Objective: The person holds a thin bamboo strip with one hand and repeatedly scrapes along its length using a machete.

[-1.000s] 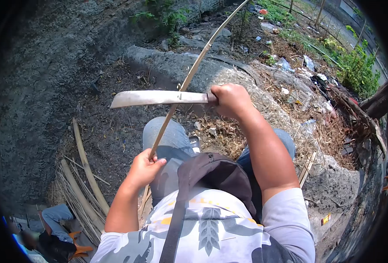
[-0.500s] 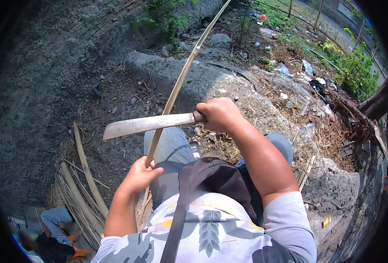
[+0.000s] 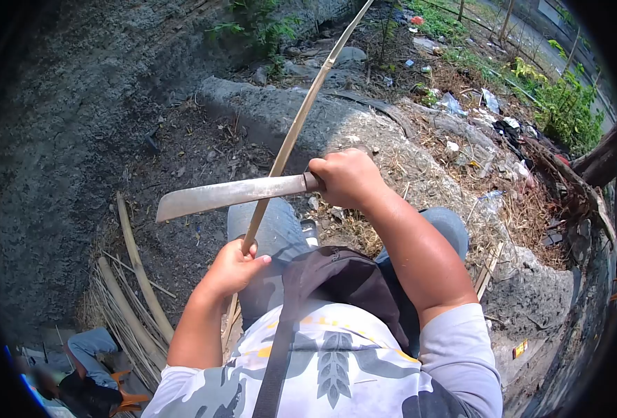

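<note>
My right hand (image 3: 347, 177) is closed round the handle of a machete (image 3: 232, 198), whose broad blade points left. The blade lies across a long bamboo strip (image 3: 296, 129) and appears to touch it. Near its lower end, the strip is gripped by my left hand (image 3: 237, 267), fingers wrapped round it and thumb pointing right. From there the strip slants up and away to the top of the view, with a node partway along. A dark bag (image 3: 350, 285) rests on my lap, its strap across my chest.
Bamboo lengths (image 3: 141, 265) and a bundle of thin strips (image 3: 124, 327) lie at left below a rough wall (image 3: 65, 153). A person (image 3: 89, 376) sits at bottom left. Ahead is a stone ledge (image 3: 267, 111); litter (image 3: 489, 101) and dry grass lie to the right.
My left hand has moved slightly up and right with the bamboo strip, which shifts right. The machete has slid a little to the left across it. Both hands keep their grip.
</note>
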The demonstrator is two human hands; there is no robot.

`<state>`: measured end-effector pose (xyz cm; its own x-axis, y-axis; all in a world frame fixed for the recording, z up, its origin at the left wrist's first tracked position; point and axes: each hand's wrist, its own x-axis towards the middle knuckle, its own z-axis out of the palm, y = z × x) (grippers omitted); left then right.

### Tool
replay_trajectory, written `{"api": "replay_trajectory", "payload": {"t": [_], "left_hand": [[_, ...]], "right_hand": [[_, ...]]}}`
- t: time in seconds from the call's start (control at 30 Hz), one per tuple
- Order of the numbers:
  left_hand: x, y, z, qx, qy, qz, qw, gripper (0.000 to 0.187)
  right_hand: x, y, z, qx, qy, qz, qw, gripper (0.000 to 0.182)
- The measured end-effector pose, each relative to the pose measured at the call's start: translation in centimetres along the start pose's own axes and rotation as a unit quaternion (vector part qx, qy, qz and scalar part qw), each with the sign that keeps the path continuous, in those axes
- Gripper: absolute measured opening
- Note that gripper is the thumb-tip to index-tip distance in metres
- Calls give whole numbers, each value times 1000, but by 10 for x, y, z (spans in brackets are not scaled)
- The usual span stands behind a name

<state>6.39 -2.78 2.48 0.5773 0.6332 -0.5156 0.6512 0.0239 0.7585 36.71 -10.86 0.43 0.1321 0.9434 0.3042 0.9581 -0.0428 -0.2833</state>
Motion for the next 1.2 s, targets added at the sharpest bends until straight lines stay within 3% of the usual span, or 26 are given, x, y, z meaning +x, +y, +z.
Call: {"api": "replay_trajectory", "payload": {"t": [0.03, 0.27, 0.43, 0.53, 0.7, 0.8, 1.03, 1.2], "left_hand": [[2, -2, -2, 12, -23, 0, 1000, 36], [-5, -32, -9, -29, -4, 36, 999, 37], [-7, -29, -10, -30, -18, 51, 998, 33], [-4, -25, -16, 94, -13, 33, 995, 33], [-6, -29, -18, 136, 92, 114, 980, 33], [-2, -19, -12, 147, 116, 99, 977, 34], [9, -24, -11, 155, 112, 104, 976, 36], [6, -9, -12, 190, 118, 89, 971, 38]], "right_hand": [[1, 0, -8, -7, -20, -3, 1000, 16], [1, 60, -2, 35, 35, 211, 976, 12], [-4, 30, -8, 51, 13, 101, 993, 11], [1, 17, -1, 14, 5, -20, 1000, 18], [-2, 39, -7, 39, -24, 81, 996, 19], [0, 37, -5, 9, -12, 101, 995, 20], [-7, 34, -18, 61, -80, 120, 988, 22], [-5, 23, -15, 83, -77, 110, 987, 21]]}}
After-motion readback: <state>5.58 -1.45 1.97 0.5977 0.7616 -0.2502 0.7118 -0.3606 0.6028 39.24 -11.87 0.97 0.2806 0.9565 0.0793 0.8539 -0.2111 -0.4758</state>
